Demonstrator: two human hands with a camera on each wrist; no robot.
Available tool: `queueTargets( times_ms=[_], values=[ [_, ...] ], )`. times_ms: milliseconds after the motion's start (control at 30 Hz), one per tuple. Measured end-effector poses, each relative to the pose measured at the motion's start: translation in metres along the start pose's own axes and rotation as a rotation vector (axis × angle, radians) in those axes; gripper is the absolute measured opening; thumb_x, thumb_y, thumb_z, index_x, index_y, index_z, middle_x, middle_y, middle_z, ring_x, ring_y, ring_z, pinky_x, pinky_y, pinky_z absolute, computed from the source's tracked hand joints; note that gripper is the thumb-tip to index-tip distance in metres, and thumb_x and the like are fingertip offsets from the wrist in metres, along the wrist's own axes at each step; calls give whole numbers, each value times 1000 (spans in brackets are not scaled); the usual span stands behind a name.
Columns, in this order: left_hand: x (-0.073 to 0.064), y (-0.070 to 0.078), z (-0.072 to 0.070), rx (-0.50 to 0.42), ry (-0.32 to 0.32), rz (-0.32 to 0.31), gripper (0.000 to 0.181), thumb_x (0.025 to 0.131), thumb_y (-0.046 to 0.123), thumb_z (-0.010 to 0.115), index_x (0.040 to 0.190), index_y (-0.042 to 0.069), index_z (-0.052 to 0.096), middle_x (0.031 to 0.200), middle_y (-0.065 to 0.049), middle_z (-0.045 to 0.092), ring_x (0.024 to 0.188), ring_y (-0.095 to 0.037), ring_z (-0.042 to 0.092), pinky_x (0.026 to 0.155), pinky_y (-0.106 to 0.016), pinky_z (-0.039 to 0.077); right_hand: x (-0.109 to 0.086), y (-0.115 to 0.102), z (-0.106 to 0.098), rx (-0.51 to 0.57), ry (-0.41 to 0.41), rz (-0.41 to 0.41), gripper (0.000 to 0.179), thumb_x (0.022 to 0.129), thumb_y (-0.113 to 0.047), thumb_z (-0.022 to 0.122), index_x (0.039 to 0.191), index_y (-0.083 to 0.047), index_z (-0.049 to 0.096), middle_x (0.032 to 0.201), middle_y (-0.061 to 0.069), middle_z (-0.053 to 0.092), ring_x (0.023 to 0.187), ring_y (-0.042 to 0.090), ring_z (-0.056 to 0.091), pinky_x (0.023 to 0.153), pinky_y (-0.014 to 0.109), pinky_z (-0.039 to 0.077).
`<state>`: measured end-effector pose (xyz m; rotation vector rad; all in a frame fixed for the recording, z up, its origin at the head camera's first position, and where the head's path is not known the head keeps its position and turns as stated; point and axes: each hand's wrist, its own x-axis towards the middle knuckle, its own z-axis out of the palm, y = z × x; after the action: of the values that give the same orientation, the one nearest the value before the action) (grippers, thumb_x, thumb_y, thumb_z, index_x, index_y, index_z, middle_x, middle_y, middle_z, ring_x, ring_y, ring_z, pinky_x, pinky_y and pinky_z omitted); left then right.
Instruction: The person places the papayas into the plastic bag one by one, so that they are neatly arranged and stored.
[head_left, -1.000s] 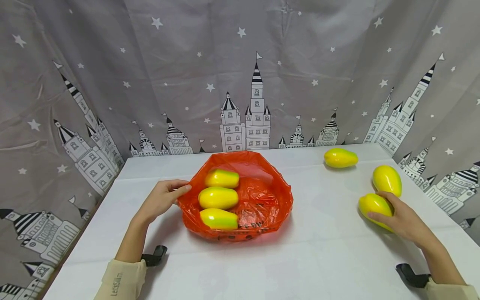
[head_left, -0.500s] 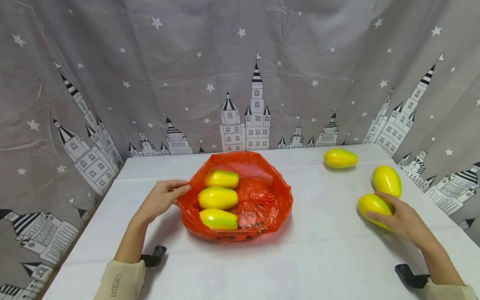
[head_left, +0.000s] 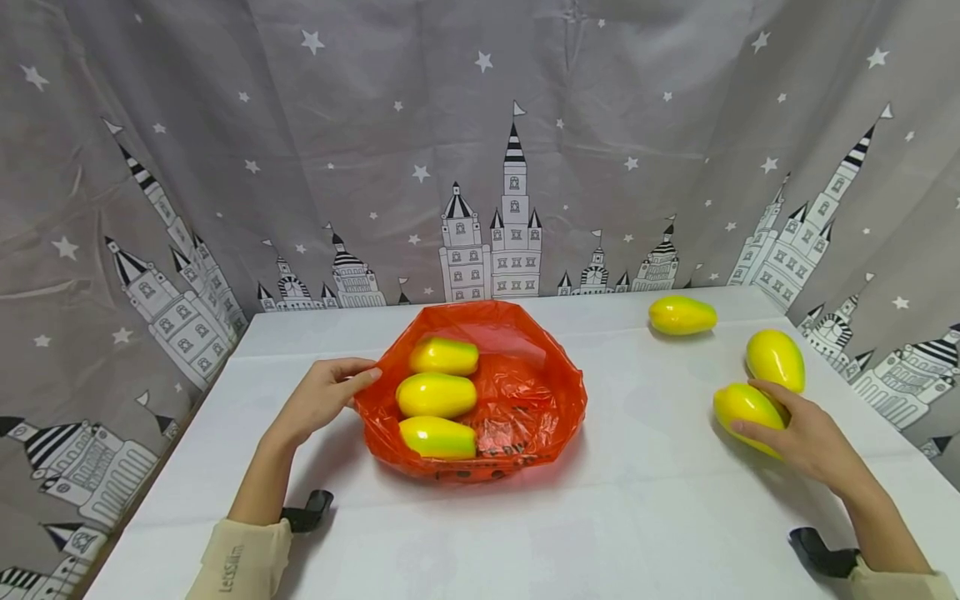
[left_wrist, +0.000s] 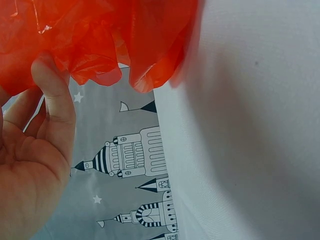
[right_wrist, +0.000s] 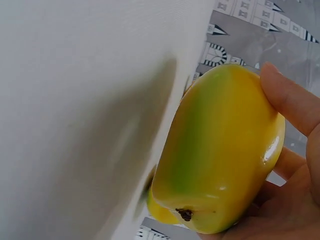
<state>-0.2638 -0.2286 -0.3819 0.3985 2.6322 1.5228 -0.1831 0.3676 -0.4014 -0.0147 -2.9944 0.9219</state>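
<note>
A red plastic bag [head_left: 528,417] stands with its mouth spread wide in the middle of the table, and three yellow papayas [head_left: 437,395] lie in a row along its left side. My left hand [head_left: 318,400] pinches the bag's left rim between thumb and fingers; in the left wrist view the thumb lies against the red film [left_wrist: 100,45]. At the right, my right hand [head_left: 813,442] grips a yellow-green papaya [head_left: 746,408], thumb on the near side and fingers over the far side. The right wrist view shows this papaya's [right_wrist: 215,150] stem end and green streak close up.
Another papaya [head_left: 776,360] lies just behind the gripped one, and one more papaya [head_left: 682,316] lies near the table's back edge. White cloth covers the table [head_left: 615,517]. A grey curtain [head_left: 360,125] printed with castles hangs behind and at both sides.
The papaya in my right hand has shifted very slightly to the left, the hand staying around it. The left hand and the bag look unchanged.
</note>
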Motion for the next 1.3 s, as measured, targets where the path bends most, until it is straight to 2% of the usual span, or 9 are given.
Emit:
queueTargets(
  times_ms=[267, 667, 900, 1167, 1300],
  values=[
    [1, -1, 0, -3, -2, 5, 43, 101, 23, 58, 126, -11, 60, 112, -22, 68, 79, -21, 65, 68, -29, 56, -3, -15, -2, -2, 33, -79, 79, 91, -39, 71, 146, 6, 38, 125, 33, 51, 99, 41, 48, 79, 50, 37],
    [0, 0, 0, -2, -7, 9, 42, 101, 23, 58, 127, -11, 60, 112, -21, 68, 81, -21, 66, 70, -29, 56, -8, -37, -5, 5, 65, -167, 73, 90, -34, 74, 145, 2, 42, 133, 32, 49, 101, 40, 49, 78, 47, 37],
    [-2, 1, 0, -9, -4, 17, 41, 100, 22, 59, 125, -11, 61, 111, -22, 68, 82, -22, 66, 69, -29, 56, -11, -46, -5, 10, 93, -216, 68, 89, -30, 75, 143, -1, 46, 128, 27, 54, 98, 34, 49, 77, 43, 38],
    [-1, 1, 0, 7, -3, 11, 42, 101, 23, 58, 126, -10, 60, 113, -21, 68, 83, -22, 66, 70, -29, 56, -14, -55, -5, 26, 99, -226, 70, 89, -30, 75, 145, -1, 44, 134, 30, 50, 100, 36, 49, 77, 44, 37],
    [-1, 1, 0, 7, -2, 8, 43, 101, 24, 58, 127, -10, 60, 114, -21, 68, 83, -23, 66, 70, -29, 56, -16, -60, -5, 28, 115, -236, 69, 89, -29, 75, 144, -1, 46, 131, 28, 52, 98, 34, 49, 76, 44, 38]
  ],
)
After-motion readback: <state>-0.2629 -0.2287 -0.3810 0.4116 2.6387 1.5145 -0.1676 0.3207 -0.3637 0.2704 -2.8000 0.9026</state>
